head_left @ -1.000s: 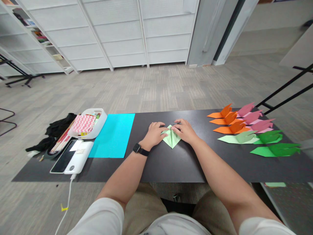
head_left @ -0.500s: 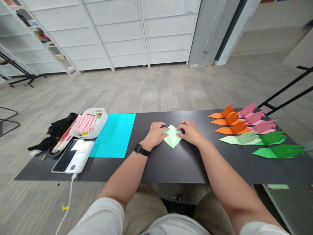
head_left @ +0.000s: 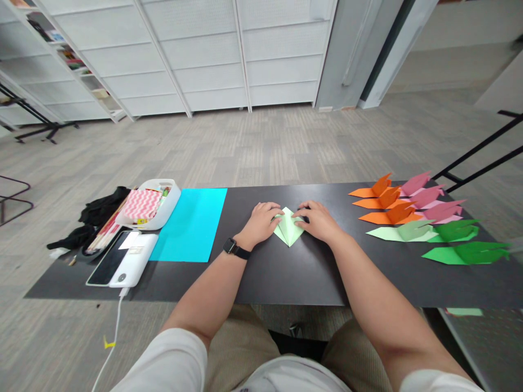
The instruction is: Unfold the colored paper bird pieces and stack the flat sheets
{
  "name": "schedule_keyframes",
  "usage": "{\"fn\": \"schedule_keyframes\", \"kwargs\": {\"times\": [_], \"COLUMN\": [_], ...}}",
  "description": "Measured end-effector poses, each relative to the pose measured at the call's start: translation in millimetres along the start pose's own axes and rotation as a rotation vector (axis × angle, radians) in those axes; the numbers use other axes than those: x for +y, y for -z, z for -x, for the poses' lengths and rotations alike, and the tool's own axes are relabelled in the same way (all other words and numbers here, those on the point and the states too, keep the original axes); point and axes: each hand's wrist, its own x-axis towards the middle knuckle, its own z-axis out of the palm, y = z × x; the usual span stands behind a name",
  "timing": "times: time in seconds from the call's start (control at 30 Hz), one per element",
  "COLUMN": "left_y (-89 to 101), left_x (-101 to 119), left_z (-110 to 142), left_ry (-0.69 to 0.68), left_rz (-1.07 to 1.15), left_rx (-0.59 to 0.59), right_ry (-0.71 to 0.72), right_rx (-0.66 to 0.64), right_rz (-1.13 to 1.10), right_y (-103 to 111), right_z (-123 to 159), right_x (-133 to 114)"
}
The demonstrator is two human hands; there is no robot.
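Observation:
A small folded piece of light green paper (head_left: 289,233) lies on the black table (head_left: 294,272), its point toward me. My left hand (head_left: 261,220), with a black watch at the wrist, rests on the paper's left edge with fingers curled onto it. At the paper's upper right corner, my right hand (head_left: 319,220) presses with curled fingertips. Both hands hold the paper down on the table.
A cyan sheet (head_left: 192,223) lies to the left, then a white tray (head_left: 168,209) of patterned paper, a phone and power bank (head_left: 122,264) and black cloth (head_left: 100,209). Folded orange (head_left: 382,201), pink (head_left: 425,196), light green (head_left: 400,231) and green (head_left: 463,251) paper figures fill the right.
My right hand drew off the paper to the right, then came back to its right corner. The paper now lies flatter. My left hand has hardly moved.

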Motion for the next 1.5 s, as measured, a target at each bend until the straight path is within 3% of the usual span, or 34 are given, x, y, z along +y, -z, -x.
{"fn": "schedule_keyframes", "kwargs": {"times": [0.2,0.43,0.63,0.87,1.1,1.5], "left_y": [8.6,10.5,6.7,12.4,16.5,15.7], "left_x": [7,8,-2,5,3,-7], "left_z": [-2,-1,0,1,1,-1], "left_ry": [0.012,0.056,0.044,-0.225,-0.169,-0.173], "left_rz": [0.045,0.015,-0.044,0.023,0.104,0.166], "left_rx": [0.081,0.097,0.031,-0.111,-0.198,-0.18], "right_ry": [-0.006,-0.05,-0.075,0.045,0.151,0.227], "right_rx": [-0.003,0.002,0.041,0.039,-0.049,-0.136], "right_rz": [0.0,0.026,0.048,0.095,-0.032,-0.203], "right_y": [0,1,-2,2,3,19], "right_z": [0,0,-1,-2,-3,3], "right_x": [-1,1,6,2,4,12]}}
